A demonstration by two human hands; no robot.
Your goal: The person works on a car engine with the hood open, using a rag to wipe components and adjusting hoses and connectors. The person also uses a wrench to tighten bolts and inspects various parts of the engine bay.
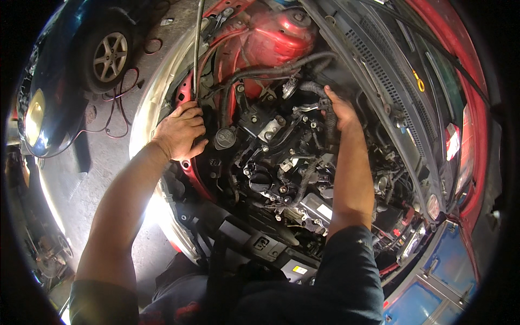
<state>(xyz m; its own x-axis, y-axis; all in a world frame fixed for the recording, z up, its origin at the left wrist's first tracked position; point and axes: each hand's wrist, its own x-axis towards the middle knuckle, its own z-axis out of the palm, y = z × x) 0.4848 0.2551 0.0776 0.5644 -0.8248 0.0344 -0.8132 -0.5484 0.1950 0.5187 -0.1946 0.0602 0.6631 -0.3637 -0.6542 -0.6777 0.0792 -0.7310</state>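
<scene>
My left hand (183,131) rests on the red front body rail (187,89) of the car, its fingers stretched over the edge and its thumb apart. Right beside those fingers a thin metal rod (198,49) rises. Deeper in the engine bay my right hand (342,110) is closed round a black corrugated hose (330,125); some of its fingers are hidden behind the hose. Between my two arms lies the engine (287,162), with bolts, brackets and wiring on top. A round black cap (225,138) sits just right of my left hand.
A red strut tower (281,40) stands at the far side of the bay. The windscreen cowl (374,54) runs along the right, near a yellow-handled tool (418,81). On the left are a dark car's wheel (111,57) and a cable (116,108) on the floor.
</scene>
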